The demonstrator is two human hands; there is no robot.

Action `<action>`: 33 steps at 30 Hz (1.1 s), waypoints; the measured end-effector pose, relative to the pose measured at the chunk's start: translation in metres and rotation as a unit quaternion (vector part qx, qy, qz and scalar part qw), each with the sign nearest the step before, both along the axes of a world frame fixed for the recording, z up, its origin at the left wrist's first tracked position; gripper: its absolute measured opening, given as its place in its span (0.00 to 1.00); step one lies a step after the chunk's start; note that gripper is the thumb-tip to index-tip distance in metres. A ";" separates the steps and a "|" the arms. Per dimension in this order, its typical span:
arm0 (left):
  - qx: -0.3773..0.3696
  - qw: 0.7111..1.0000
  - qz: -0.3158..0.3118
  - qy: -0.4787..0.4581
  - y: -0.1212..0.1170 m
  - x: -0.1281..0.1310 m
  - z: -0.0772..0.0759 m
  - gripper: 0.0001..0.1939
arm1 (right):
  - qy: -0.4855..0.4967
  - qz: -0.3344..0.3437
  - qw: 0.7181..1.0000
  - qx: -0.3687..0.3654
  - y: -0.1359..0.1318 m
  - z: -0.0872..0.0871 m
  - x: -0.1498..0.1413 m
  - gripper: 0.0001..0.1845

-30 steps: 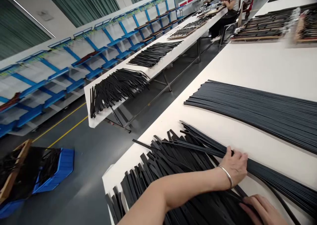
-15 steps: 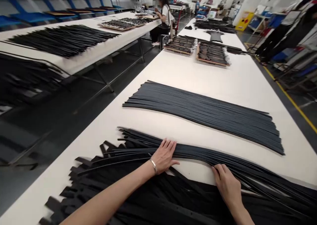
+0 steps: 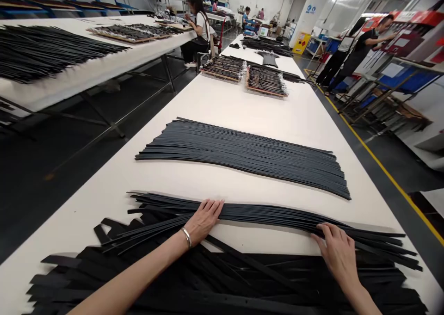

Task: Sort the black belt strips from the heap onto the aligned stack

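A narrow bundle of long black strips runs across the table in front of me, its ends fanning out on both sides. My left hand, with a silver bangle at the wrist, lies across the bundle left of its middle, fingers stretched flat over the strips and thumb hidden. Toward the right end my right hand has its fingers curled over the strips, the thumb at their near edge. Under my forearms spreads a loose pile of wider black strips. Beyond the bundle lies a flat, evenly aligned sheet of dark strips.
Two trays of dark strip-like pieces stand farther up the white table. On the left table are more black strips. A seated person works there; another person stands at racks on the right.
The view has swung right, bringing the standing person into sight. My right hand has moved rightward along the bundle, and the strips there lie closer together. My left hand stays on the bundle.
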State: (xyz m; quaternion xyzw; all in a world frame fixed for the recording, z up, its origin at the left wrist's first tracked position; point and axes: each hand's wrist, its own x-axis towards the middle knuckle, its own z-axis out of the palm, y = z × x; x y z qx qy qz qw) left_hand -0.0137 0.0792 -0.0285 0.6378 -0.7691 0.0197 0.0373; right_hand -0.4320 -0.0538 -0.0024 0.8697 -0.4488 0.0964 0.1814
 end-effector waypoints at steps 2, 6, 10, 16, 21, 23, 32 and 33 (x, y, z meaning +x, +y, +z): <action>0.011 1.000 0.003 -0.006 0.003 -0.004 0.005 0.28 | -0.025 0.071 0.997 0.016 0.008 -0.001 0.043 0.34; 0.033 0.999 -0.026 -0.025 0.012 -0.009 0.020 0.27 | -0.026 0.290 0.953 0.084 0.022 -0.023 0.137 0.42; 0.047 0.996 -0.045 -0.053 0.020 0.021 0.022 0.29 | -0.066 0.342 0.934 0.078 0.013 -0.058 0.173 0.31; 0.091 0.992 0.002 -0.087 0.057 0.142 0.029 0.31 | -0.056 0.332 0.940 0.055 0.010 -0.070 0.166 0.29; 0.104 0.975 0.122 -0.157 0.102 0.223 0.055 0.26 | -0.056 0.281 0.957 0.046 0.023 -0.073 0.170 0.29; 0.048 0.969 0.179 -0.161 0.113 0.215 0.064 0.27 | -0.067 0.265 0.961 0.047 0.026 -0.076 0.170 0.29; -0.020 0.999 -0.036 0.007 0.014 0.009 0.028 0.45 | -0.105 0.278 0.954 0.049 0.021 -0.082 0.170 0.28; -0.025 0.999 -0.044 0.016 -0.004 -0.007 0.021 0.42 | -0.105 0.279 0.953 0.053 0.021 -0.079 0.173 0.28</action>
